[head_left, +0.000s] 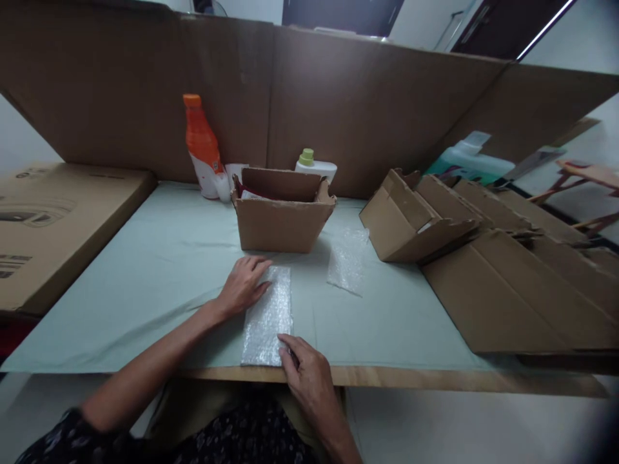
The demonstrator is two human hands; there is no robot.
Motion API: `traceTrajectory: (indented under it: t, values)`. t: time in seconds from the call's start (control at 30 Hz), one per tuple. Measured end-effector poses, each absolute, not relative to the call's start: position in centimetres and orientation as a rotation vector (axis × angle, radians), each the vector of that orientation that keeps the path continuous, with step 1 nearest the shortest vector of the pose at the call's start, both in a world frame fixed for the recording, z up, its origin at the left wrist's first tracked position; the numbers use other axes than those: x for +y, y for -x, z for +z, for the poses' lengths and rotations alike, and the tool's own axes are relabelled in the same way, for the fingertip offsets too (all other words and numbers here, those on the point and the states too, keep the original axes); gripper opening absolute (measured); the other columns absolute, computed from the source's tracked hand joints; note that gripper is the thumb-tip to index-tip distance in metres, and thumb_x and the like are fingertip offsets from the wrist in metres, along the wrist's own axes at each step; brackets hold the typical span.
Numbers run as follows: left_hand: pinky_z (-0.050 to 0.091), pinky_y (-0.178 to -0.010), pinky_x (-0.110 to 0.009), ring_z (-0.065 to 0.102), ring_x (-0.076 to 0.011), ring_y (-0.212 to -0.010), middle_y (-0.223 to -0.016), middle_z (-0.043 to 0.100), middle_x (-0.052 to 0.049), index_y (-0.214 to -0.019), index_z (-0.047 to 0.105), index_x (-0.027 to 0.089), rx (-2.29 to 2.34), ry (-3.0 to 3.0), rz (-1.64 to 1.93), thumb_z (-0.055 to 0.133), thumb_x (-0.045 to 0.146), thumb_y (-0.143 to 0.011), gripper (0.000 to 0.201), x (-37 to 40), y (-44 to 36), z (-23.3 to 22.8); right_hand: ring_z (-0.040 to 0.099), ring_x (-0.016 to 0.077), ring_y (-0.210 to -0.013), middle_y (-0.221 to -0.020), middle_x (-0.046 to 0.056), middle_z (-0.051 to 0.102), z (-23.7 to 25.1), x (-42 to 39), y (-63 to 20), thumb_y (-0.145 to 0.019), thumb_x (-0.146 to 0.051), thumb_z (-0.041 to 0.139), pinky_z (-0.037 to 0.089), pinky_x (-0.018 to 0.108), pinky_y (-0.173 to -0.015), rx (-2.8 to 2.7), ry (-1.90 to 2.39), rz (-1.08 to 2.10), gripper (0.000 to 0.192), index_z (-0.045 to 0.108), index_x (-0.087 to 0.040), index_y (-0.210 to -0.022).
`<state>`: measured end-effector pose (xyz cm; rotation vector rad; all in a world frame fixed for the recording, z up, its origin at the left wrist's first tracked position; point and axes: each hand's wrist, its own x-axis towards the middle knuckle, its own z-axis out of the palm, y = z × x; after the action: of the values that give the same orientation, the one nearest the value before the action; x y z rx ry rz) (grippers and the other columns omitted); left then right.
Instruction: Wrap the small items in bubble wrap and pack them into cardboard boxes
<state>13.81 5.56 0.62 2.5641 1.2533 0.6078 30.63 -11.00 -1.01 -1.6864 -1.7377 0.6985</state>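
A flat rectangular piece of bubble wrap (pixel 269 317) lies lengthwise near the table's front edge. My left hand (pixel 243 283) rests at its upper left, with fingers stretched over the top corner and the thumb apart. At its lower right side is my right hand (pixel 308 372); the index finger and thumb touch the wrap with a small gap between their tips, and the other fingers are partly hidden. A second, more see-through piece of bubble wrap (pixel 347 261) lies farther right. Just beyond my hands stands an open-topped cardboard box (pixel 285 225) with items partly visible inside.
An orange-and-white bottle (pixel 202 145) and a white bottle with a green cap (pixel 314 166) stand behind the box. Several cardboard boxes (pixel 522 290) lean at the right, near a teal-filled bottle (pixel 471 161). A large flat carton (pixel 62 225) lies left. A cardboard wall (pixel 367 109) closes the back.
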Motion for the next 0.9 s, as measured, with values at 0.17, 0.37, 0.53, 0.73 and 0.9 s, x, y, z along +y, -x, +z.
traceTrajectory:
  t: [0.17,0.37,0.53,0.73,0.9]
  values:
    - [0.042,-0.110,-0.052,0.044,-0.0287,-0.138,-0.142,0.057,-0.010,-0.138,0.049,0.024,0.854,-2.547,0.636,0.052,0.008,-0.076,0.064,-4.0,-7.6,0.6,0.073,0.0226,-0.084,-0.100,0.008,0.078,-0.6,-11.1,-31.4,-0.092,-0.033,0.053,0.057,0.034,-0.075,-1.576,1.670,0.883,0.030,0.076,-0.020,-0.107]
    - [0.039,-0.111,-0.059,0.047,-0.0318,-0.137,-0.143,0.058,-0.015,-0.144,0.042,0.019,0.801,-2.661,0.572,0.058,0.013,-0.081,0.065,-7.6,-8.4,-0.8,0.061,0.0146,-0.052,-0.069,0.002,0.068,-0.4,-10.2,-31.8,-0.086,-0.046,0.059,0.049,0.026,-0.051,-1.158,1.601,1.305,0.035,0.074,-0.017,-0.100]
    - [0.045,-0.104,-0.052,0.060,-0.0276,-0.120,-0.121,0.071,-0.011,-0.125,0.058,0.018,0.789,-2.625,0.714,0.051,0.005,-0.087,0.041,-6.1,-10.0,-1.8,0.057,0.0126,-0.050,-0.061,-0.001,0.060,0.0,-10.2,-31.9,-0.083,-0.048,0.063,0.047,0.024,-0.050,-1.013,1.589,1.373,0.037,0.072,-0.015,-0.098]
    - [0.053,-0.089,-0.042,0.066,-0.0240,-0.106,-0.101,0.075,-0.009,-0.113,0.062,0.017,0.835,-2.412,0.889,0.048,0.002,-0.087,0.033,-5.6,-10.4,-1.7,0.066,0.0193,-0.083,-0.102,0.006,0.071,2.3,-11.8,-34.4,-0.077,-0.033,0.074,0.056,0.033,-0.075,-1.599,1.589,1.034,0.051,0.065,-0.025,-0.127]
    - [0.054,-0.084,-0.041,0.068,-0.0233,-0.097,-0.097,0.076,-0.009,-0.109,0.066,0.019,0.915,-2.311,0.902,0.049,0.009,-0.089,0.028,-5.4,-10.7,-1.8,0.060,0.0283,-0.119,-0.132,0.011,0.066,2.5,-10.5,-33.7,-0.082,-0.027,0.070,0.047,0.047,-0.103,-1.985,1.464,0.724,0.054,0.060,-0.026,-0.135]
